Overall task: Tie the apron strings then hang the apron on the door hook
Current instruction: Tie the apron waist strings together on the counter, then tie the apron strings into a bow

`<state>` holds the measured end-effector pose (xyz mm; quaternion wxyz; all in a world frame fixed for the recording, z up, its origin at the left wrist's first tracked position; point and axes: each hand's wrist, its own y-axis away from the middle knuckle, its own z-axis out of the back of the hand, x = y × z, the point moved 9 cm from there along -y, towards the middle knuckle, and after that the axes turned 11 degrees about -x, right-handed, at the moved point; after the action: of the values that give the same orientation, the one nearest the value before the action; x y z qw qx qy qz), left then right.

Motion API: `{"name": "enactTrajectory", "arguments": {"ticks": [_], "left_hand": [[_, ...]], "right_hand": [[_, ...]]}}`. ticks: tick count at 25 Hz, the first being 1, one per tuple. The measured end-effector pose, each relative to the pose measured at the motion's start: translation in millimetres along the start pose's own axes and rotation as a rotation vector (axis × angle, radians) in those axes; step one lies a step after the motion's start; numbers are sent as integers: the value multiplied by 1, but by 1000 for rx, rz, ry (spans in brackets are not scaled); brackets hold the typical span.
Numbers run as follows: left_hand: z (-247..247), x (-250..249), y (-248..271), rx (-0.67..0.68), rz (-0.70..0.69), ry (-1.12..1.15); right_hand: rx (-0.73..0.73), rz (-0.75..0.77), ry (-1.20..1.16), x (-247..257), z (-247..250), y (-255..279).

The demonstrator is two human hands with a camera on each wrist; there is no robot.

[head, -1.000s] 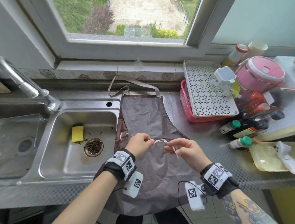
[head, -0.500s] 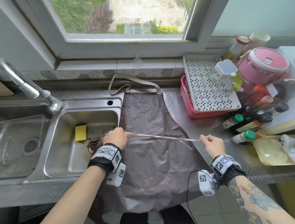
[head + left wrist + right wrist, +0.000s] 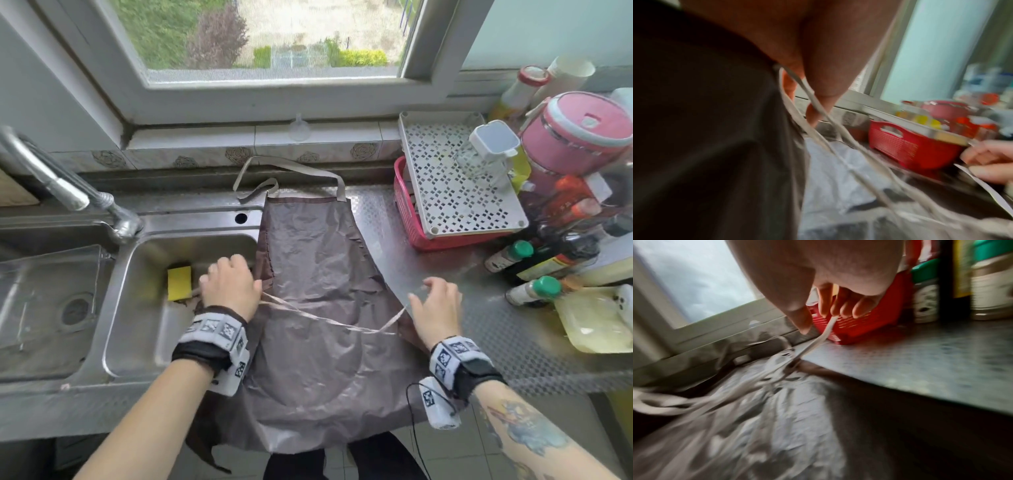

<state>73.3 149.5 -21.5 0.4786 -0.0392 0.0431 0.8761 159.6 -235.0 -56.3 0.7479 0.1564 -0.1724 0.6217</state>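
Note:
A grey-brown apron (image 3: 315,274) lies flat on the steel counter, its neck loop (image 3: 294,169) toward the window and its hem hanging over the front edge. A thin pale waist string (image 3: 308,315) sags across it between my hands. My left hand (image 3: 227,284) is over the sink's right edge, fingers curled with the string (image 3: 818,105) running under the thumb. My right hand (image 3: 433,301) hovers at the apron's right edge, fingers spread. The string's end (image 3: 828,327) rises between its fingers. The wrist views are too blurred to show a knot.
The sink (image 3: 113,342) with a yellow sponge (image 3: 179,282) and a tap (image 3: 68,192) lies to the left. On the right stand a red basket (image 3: 407,219) under a white perforated tray (image 3: 455,185), a pink pot (image 3: 579,133) and green-capped bottles (image 3: 534,291). A clear suction hook (image 3: 299,128) sticks to the sill tiles.
A second ago my hands were close together over the apron. Half a second ago they pulled the string taut and wide. Now it hangs slack and my right fingers have spread.

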Motion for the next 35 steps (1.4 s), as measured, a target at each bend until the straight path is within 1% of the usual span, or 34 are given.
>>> {"name": "enactTrajectory", "arguments": {"ticks": [1,2,3,4,5,6,7,8,10,12,13,15,17,20,21,23,25,27,28,30,31,33,35], "left_hand": [[4,-26,8,-74,-129,-32],[4,-53,18,-118,-274,-33],[0,-80,31,-134,-439,-33],[-10,-103,46,-100,-611,-63],[-19,-121,59,-48,-751,-91],[-33,-131,69,74,-812,-103],[-43,-135,75,171,-817,-115],[-56,-133,74,222,-787,-168],[-75,-121,64,298,-687,-250],[-87,-110,57,368,-606,-267],[-90,-110,56,377,-597,-253],[-92,-116,55,332,-657,-249],[-97,-118,58,339,-701,-277],[-102,-116,58,396,-672,-217],[-101,-118,58,395,-676,-193],[-100,-122,61,396,-734,-210],[-104,-122,65,442,-765,-254],[-97,-120,61,481,-702,-171],[-89,-119,56,474,-638,-78],[-62,-117,41,408,-549,69],[-47,-116,35,364,-538,102],[-20,-116,28,284,-560,89],[2,-116,27,240,-596,47]], "right_hand": [[-34,134,24,23,-2,11],[-28,281,46,47,-9,24],[48,409,53,66,-23,37],[193,485,69,78,-42,50],[373,503,112,81,-61,62],[531,492,183,76,-76,71],[615,489,251,69,-84,75],[633,504,297,65,-86,76],[617,540,359,57,-82,71],[643,533,364,47,-79,68],[657,531,345,45,-77,67],[638,534,245,47,-73,64],[571,517,73,54,-64,60],[457,449,-99,55,-47,48],[436,430,-125,54,-42,45],[427,416,-148,53,-35,42],[420,428,-157,51,-28,39],[396,457,-177,49,-19,33],[382,473,-190,47,-15,29],[344,526,-206,47,-5,21],[325,548,-204,47,-1,17],[312,537,-163,49,8,10],[325,515,10,53,16,5]]}}
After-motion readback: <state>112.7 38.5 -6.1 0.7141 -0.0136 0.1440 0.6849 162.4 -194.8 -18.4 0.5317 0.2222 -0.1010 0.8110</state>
